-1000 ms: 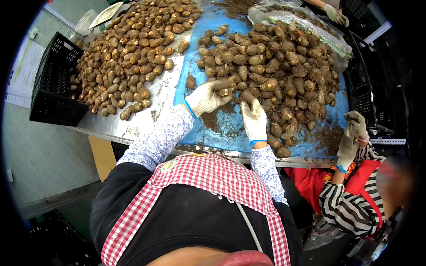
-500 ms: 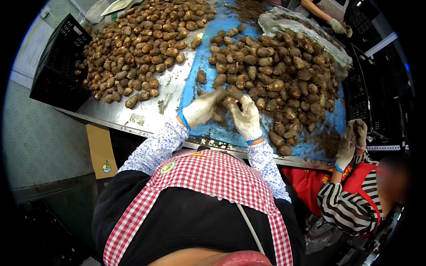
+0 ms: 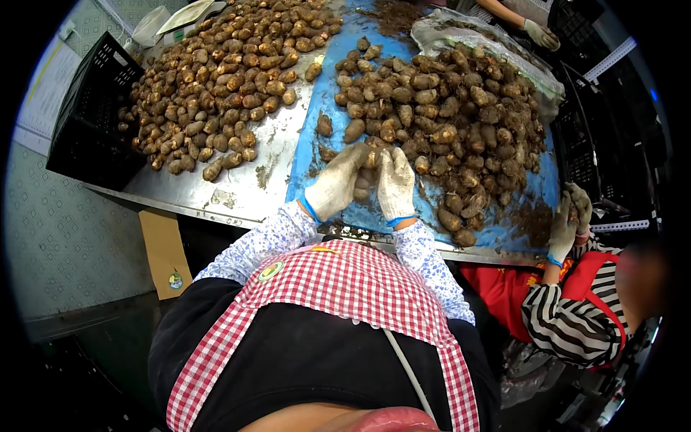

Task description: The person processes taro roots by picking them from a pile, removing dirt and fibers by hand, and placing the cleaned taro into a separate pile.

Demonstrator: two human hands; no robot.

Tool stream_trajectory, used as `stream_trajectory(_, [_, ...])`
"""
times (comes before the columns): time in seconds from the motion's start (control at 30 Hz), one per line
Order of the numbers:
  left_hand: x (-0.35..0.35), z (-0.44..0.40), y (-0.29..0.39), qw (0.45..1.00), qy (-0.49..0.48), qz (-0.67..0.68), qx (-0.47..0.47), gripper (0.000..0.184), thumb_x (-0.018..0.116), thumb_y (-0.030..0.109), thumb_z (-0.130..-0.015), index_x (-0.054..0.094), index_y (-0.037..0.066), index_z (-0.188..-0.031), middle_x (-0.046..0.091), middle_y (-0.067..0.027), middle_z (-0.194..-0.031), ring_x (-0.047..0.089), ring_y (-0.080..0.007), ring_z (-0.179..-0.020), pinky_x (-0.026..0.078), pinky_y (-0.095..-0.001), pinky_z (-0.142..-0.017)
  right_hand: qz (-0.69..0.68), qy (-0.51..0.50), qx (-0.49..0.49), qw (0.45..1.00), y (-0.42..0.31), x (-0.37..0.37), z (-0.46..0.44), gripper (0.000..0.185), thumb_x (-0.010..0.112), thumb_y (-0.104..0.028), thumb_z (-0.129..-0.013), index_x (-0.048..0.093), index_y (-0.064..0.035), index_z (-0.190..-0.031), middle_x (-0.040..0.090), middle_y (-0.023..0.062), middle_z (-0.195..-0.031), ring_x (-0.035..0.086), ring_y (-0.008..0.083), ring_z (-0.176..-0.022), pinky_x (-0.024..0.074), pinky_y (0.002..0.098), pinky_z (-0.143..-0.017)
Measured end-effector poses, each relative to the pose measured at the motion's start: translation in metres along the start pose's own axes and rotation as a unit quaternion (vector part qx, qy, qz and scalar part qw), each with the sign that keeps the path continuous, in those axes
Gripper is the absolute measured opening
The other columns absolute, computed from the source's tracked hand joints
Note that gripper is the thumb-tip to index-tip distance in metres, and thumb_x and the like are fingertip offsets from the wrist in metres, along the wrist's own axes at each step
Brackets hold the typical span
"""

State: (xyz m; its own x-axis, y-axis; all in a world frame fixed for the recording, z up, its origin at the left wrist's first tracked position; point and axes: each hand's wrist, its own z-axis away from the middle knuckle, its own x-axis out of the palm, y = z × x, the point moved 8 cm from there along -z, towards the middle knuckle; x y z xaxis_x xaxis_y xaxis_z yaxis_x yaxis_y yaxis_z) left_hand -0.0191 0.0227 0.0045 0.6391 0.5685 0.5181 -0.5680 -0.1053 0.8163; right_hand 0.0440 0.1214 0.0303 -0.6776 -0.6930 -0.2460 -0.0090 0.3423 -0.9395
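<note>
Between my two gloved hands, over the blue sheet, is a brown taro corm, partly covered by fingers. My left hand, in a white glove with dirty fingertips, is closed round its left side. My right hand, gloved too, closes on it from the right with fingers pressed together. Just beyond my hands rises a heap of hairy, soil-covered taro corms. Single corms, such as one taro, lie at its near left edge.
Cleaner taros are spread over the metal table at left, beside a black crate. A co-worker's gloved hands are at the right edge; another person's glove shows at top right. Plastic sacking lies behind the heap.
My hands have drawn closer together round the taro. My left hand has shifted right and the fingers of my right hand now point more upright. The view has tilted slightly.
</note>
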Motion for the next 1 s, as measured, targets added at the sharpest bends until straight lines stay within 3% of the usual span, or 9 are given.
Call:
stream_trajectory(0.1, [0.013,0.000,-0.010,0.939,-0.175,0.240,-0.173,0.034,0.040,0.035,-0.106,0.057,0.012,-0.087,0.044,0.0029,-0.060,0.039,-0.0075,-0.045,0.031,-0.0239,-0.039,0.132,-0.024,-0.093,0.987,-0.022,0.000,0.002,0.009,0.061,-0.010,-0.092,0.059,-0.0029,-0.087,0.062,0.0168,-0.078,0.063,0.0269,-0.068,0.0510,0.0370,-0.060])
stream_trajectory(0.23, [-0.008,-0.001,-0.011,0.983,0.030,0.072,-0.165,0.038,0.041,0.036,-0.104,0.051,0.016,-0.073,0.035,0.0056,-0.053,0.025,-0.0050,-0.041,0.019,-0.0235,-0.038,0.299,-0.031,-0.255,0.919,-0.044,0.006,0.003,0.014,0.063,-0.012,-0.090,0.058,-0.0023,-0.081,0.062,0.0167,-0.077,0.064,0.0308,-0.069,0.0520,0.0388,-0.062])
stream_trajectory(0.37, [0.000,-0.013,0.024,0.911,0.060,-0.391,0.120,0.025,0.043,0.028,-0.104,0.054,0.009,-0.092,0.045,0.0033,-0.064,0.036,-0.0053,-0.050,0.029,-0.0262,-0.043,0.009,-0.027,-0.034,0.999,0.030,0.008,-0.014,0.027,0.058,-0.016,-0.095,0.058,-0.0005,-0.117,0.065,0.0159,-0.091,0.064,0.0268,-0.080,0.0534,0.0390,-0.071])
stream_trajectory(0.47, [-0.001,0.005,0.016,0.988,0.058,-0.110,0.090,0.030,0.047,0.030,-0.103,0.052,0.005,-0.120,0.058,-0.0041,-0.094,0.054,-0.0103,-0.072,0.049,-0.0256,-0.059,-0.033,-0.117,0.287,0.950,0.020,0.009,-0.011,0.041,0.056,-0.009,-0.090,0.054,0.0005,-0.130,0.061,0.0197,-0.110,0.061,0.0260,-0.102,0.0508,0.0376,-0.087])
stream_trajectory(0.5, [0.002,0.008,0.011,0.999,0.017,0.016,0.040,0.034,0.048,0.031,-0.103,0.051,0.005,-0.125,0.059,-0.0059,-0.101,0.057,-0.0116,-0.077,0.052,-0.0256,-0.064,0.256,-0.240,0.017,0.936,0.032,0.024,-0.011,0.042,0.057,-0.008,-0.089,0.054,0.0001,-0.129,0.063,0.0191,-0.107,0.063,0.0261,-0.100,0.0521,0.0367,-0.085])
stream_trajectory(0.53, [-0.012,0.004,-0.001,0.994,0.008,0.070,0.083,0.041,0.049,0.034,-0.102,0.049,0.005,-0.131,0.061,-0.0084,-0.109,0.063,-0.0156,-0.086,0.058,-0.0281,-0.072,0.522,-0.169,-0.276,0.789,0.041,0.032,0.003,0.043,0.057,-0.007,-0.088,0.054,-0.0003,-0.129,0.065,0.0185,-0.105,0.064,0.0262,-0.099,0.0535,0.0357,-0.082])
stream_trajectory(0.6, [-0.017,0.003,-0.001,0.990,-0.017,0.091,0.105,0.043,0.050,0.032,-0.102,0.047,0.004,-0.133,0.060,-0.0099,-0.111,0.064,-0.0168,-0.090,0.059,-0.0298,-0.074,0.269,-0.107,-0.113,0.950,0.036,0.010,-0.006,0.022,0.059,-0.023,-0.097,0.067,-0.0027,-0.097,0.063,0.0145,-0.069,0.063,0.0308,-0.061,0.0519,0.0376,-0.060])
stream_trajectory(0.7, [-0.019,0.005,0.005,0.980,-0.052,0.140,0.134,0.048,0.051,0.032,-0.101,0.041,0.002,-0.138,0.062,-0.0114,-0.112,0.067,-0.0205,-0.093,0.061,-0.0331,-0.076,0.196,-0.075,0.010,0.978,0.045,-0.006,-0.013,0.032,0.059,-0.033,-0.097,0.066,-0.0047,-0.082,0.067,0.0179,-0.075,0.066,0.0318,-0.066,0.0509,0.0385,-0.059])
stream_trajectory(1.0, [-0.004,0.002,0.007,0.985,-0.080,0.147,0.042,0.052,0.044,0.036,-0.104,0.036,0.004,-0.144,0.056,-0.0148,-0.125,0.067,-0.0215,-0.098,0.062,-0.0265,-0.067,0.157,-0.204,-0.051,0.965,-0.021,0.000,-0.010,0.031,0.064,-0.028,-0.094,0.060,-0.0009,-0.107,0.065,0.0212,-0.093,0.066,0.0344,-0.086,0.0514,0.0404,-0.071])
